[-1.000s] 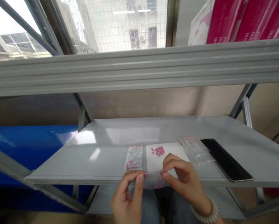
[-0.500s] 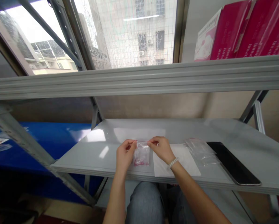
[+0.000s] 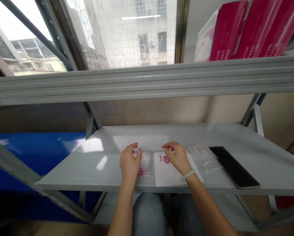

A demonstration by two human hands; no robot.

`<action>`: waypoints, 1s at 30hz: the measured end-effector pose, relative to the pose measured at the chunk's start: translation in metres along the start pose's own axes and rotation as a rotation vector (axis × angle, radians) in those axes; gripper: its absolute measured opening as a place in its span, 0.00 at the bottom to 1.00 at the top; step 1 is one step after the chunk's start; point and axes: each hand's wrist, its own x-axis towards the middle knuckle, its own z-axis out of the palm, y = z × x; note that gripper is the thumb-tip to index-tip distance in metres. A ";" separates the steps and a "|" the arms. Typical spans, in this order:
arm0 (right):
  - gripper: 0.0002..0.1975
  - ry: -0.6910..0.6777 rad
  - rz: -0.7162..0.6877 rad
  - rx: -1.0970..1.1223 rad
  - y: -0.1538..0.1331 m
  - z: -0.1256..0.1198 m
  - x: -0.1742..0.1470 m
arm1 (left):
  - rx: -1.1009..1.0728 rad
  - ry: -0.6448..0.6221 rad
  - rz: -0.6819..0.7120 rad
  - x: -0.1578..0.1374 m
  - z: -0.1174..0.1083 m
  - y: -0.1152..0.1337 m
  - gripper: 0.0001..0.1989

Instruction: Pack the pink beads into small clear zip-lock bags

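Observation:
A small clear zip bag (image 3: 146, 164) with a pink-red top edge lies flat on the grey shelf, small pink pieces gathered in its lower part. My left hand (image 3: 130, 162) is over the bag's left side, thumb and fingers apart and holding nothing. On a white sheet of paper (image 3: 170, 177) to the right, several small pink bead-like pieces (image 3: 166, 159) lie loose near the top. Beside them, over the sheet's upper right, is my right hand (image 3: 178, 158), its thumb and forefinger parted with nothing visible between them. A pale beaded bracelet circles that wrist.
Right of the paper lie more clear zip bags (image 3: 203, 157), overlapping a black phone or tablet (image 3: 232, 167). A thick grey shelf beam (image 3: 147, 82) crosses above the work surface. Red-pink boxes (image 3: 240, 32) stand on that upper shelf. A blue surface (image 3: 38, 147) is at the left.
Both hands have let go of the zip bag's top edge. My right hand has moved right, over the paper. The pink pieces on the paper now show, and the whole view has shifted slightly.

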 end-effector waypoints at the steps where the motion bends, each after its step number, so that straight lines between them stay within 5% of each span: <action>1: 0.12 0.006 0.004 -0.023 0.001 -0.007 -0.001 | -0.014 -0.043 0.052 -0.002 0.005 0.013 0.15; 6: 0.16 0.070 0.072 -0.189 0.013 -0.055 -0.006 | -0.103 -0.360 0.330 -0.021 0.047 0.092 0.13; 12: 0.16 0.202 0.251 -0.401 0.047 -0.109 -0.018 | -0.120 -0.581 0.423 -0.029 0.093 0.147 0.09; 15: 0.16 0.205 0.271 -0.387 0.058 -0.113 -0.022 | -0.145 -0.628 0.449 -0.032 0.105 0.155 0.15; 22: 0.12 0.296 0.262 -0.169 0.058 -0.104 -0.022 | -0.270 -0.621 0.366 -0.039 0.117 0.151 0.10; 30: 0.09 0.673 0.281 0.235 0.038 -0.098 -0.025 | -0.688 -0.490 0.086 -0.023 0.100 0.132 0.07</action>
